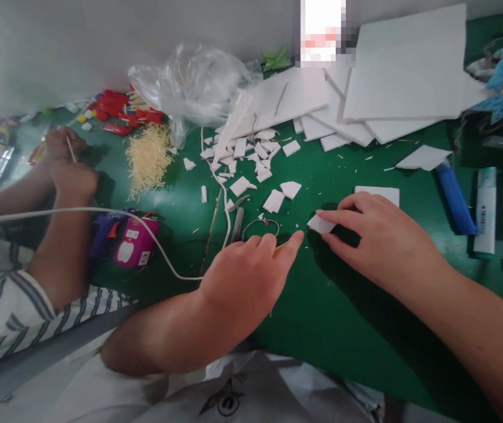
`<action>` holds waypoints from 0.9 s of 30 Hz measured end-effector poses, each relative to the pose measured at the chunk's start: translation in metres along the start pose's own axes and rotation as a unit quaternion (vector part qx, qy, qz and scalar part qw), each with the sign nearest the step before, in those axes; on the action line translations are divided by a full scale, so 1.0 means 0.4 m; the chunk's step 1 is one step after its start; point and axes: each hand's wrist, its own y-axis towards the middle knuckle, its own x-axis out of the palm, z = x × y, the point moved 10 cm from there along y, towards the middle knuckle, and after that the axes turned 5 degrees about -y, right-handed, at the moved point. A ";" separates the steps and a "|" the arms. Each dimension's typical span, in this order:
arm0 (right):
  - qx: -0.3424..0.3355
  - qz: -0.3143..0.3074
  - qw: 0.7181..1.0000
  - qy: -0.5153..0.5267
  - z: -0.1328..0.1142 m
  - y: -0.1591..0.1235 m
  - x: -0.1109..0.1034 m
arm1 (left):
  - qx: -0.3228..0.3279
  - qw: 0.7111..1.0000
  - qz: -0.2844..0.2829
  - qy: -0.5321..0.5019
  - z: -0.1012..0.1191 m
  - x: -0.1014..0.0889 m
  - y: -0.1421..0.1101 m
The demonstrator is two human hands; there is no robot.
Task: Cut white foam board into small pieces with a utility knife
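My left hand (246, 276) is closed round a slim yellow-handled tool (281, 249), mostly hidden by the fingers; a thin tip seems to reach toward the right. My right hand (374, 229) pinches a small white foam piece (320, 224) between thumb and fingers, just right of that tip. Whether tip and foam touch, I cannot tell. Behind my right hand lies a square white foam piece (383, 194). Cut foam scraps (273, 201) are scattered beyond my left hand. A grey pen-like stick (237, 225) lies beside a white cord (181, 276) that runs to my left wrist.
Foam sheets (405, 70) are stacked at the back, near a clear plastic bag (198, 82). A blue cutter-like tool (456, 197) and a white tube (485, 211) lie right. Left are thin sticks (148, 155), a magenta box (137, 241) and another person's hands (73, 164) holding a stick.
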 end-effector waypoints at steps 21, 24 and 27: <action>0.003 -0.019 0.999 0.038 0.006 0.004 0.001 | 0.017 0.998 0.001 -0.059 -0.003 0.022 0.036; 0.007 -0.023 0.999 0.037 0.007 0.005 0.001 | 0.016 0.998 -0.012 -0.058 0.000 0.025 0.039; 0.004 -0.017 1.000 0.024 0.003 0.007 -0.005 | 0.014 0.998 -0.021 -0.051 0.006 0.023 0.042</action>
